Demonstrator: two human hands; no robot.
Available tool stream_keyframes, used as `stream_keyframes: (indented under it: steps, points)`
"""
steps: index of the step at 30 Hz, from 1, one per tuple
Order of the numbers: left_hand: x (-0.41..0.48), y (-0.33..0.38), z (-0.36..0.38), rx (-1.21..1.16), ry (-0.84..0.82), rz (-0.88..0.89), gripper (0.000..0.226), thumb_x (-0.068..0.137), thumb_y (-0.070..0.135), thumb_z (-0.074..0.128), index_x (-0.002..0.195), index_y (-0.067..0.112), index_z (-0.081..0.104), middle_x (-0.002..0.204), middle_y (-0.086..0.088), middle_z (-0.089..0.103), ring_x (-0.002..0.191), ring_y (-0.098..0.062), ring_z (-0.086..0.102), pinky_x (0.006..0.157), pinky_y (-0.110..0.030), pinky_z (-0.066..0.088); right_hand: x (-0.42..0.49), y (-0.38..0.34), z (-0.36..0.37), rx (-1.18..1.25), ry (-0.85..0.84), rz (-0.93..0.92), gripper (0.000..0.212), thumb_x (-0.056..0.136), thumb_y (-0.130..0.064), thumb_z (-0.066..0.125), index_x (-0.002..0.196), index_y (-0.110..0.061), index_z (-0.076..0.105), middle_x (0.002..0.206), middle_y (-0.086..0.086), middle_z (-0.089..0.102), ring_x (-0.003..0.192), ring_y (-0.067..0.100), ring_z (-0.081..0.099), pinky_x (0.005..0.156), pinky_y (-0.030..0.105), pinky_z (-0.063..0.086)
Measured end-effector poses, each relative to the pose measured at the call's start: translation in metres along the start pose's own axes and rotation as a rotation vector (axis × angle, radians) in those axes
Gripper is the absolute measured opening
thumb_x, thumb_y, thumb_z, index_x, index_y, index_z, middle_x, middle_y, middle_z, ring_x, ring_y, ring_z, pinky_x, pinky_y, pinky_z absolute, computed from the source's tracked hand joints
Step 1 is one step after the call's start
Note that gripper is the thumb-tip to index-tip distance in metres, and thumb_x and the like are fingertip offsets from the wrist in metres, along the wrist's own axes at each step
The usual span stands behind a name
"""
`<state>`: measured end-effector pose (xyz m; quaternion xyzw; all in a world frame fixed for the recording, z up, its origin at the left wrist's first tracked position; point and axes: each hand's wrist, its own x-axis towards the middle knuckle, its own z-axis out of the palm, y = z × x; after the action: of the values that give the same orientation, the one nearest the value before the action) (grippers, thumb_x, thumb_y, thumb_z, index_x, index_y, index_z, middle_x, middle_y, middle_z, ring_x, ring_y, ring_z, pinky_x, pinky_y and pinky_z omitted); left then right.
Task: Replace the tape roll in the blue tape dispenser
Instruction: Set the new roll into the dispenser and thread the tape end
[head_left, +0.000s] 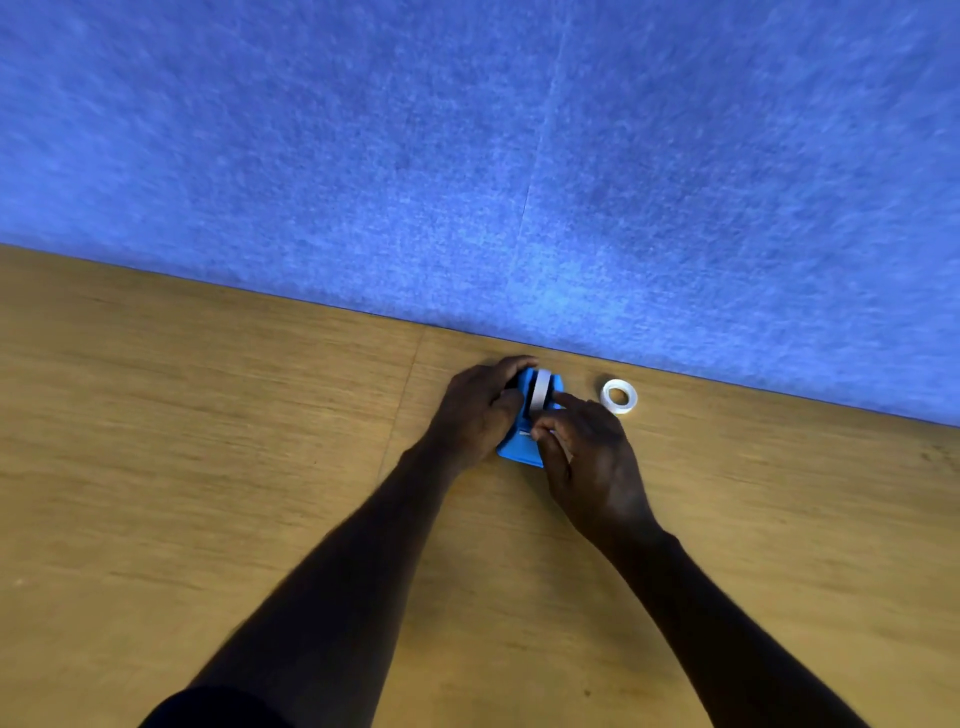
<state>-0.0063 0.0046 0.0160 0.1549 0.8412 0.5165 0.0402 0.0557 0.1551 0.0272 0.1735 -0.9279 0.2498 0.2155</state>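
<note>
The blue tape dispenser (519, 441) stands on the wooden table near the blue wall. A white tape roll (540, 389) sits upright in its cradle. My left hand (475, 410) wraps the dispenser's left side and back. My right hand (587, 452) rests on the right side, its index finger touching the roll and its thumb pressed near the dispenser's front end. A second white tape roll (618, 396) lies flat on the table just to the right, apart from both hands.
The wooden table (208, 441) stretches wide to both sides and toward me. A blue felt wall (467, 156) rises directly behind the dispenser. A seam (400, 410) runs through the tabletop left of my left hand.
</note>
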Motion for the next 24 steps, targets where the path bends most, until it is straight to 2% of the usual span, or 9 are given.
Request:
stream_keyframes:
  steps: [5,10,13,17,24]
  points:
    - [0.002,-0.001,0.003,0.04,0.028,0.011,0.045,0.09,0.028,0.044,0.129,0.014,0.062,0.127,-0.006,0.067,0.118,-0.021,0.059,0.103,-0.043,0.044,-0.01,0.0,0.004,-0.074,-0.004,-0.038,0.024,0.094,-0.018,0.053,0.087,-0.004,0.072,0.099,0.015,0.076,0.108,0.033,0.067,0.091,0.048,0.05]
    - [-0.001,-0.003,0.003,0.042,0.071,0.07,0.042,0.094,0.023,0.041,0.127,0.009,0.064,0.125,-0.008,0.069,0.115,-0.021,0.062,0.101,-0.041,0.046,-0.015,-0.003,0.009,-0.121,0.026,-0.042,0.02,0.092,-0.015,0.056,0.091,-0.003,0.072,0.106,0.016,0.075,0.113,0.034,0.066,0.098,0.054,0.048]
    - [-0.001,-0.001,0.003,0.044,0.065,0.078,0.045,0.092,0.021,0.038,0.127,0.006,0.063,0.125,-0.01,0.068,0.115,-0.023,0.062,0.1,-0.042,0.047,-0.018,-0.002,0.01,-0.126,0.039,-0.065,0.021,0.092,-0.014,0.055,0.09,-0.002,0.072,0.109,0.018,0.074,0.114,0.034,0.066,0.099,0.057,0.047]
    - [-0.001,0.0,0.002,0.052,0.064,0.082,0.045,0.092,0.018,0.038,0.127,0.005,0.062,0.126,-0.011,0.068,0.114,-0.023,0.062,0.099,-0.042,0.047,-0.02,-0.002,0.013,-0.132,0.039,-0.065,0.008,0.086,-0.004,0.067,0.09,0.0,0.072,0.113,0.02,0.073,0.115,0.035,0.065,0.099,0.06,0.047]
    - [-0.001,0.0,0.002,0.072,0.061,0.091,0.044,0.092,0.017,0.038,0.127,0.005,0.062,0.127,-0.008,0.068,0.115,-0.019,0.061,0.1,-0.036,0.046,-0.024,-0.004,0.016,-0.147,0.037,-0.025,0.021,0.081,0.0,0.076,0.101,0.001,0.073,0.118,0.019,0.071,0.118,0.035,0.063,0.098,0.063,0.046]
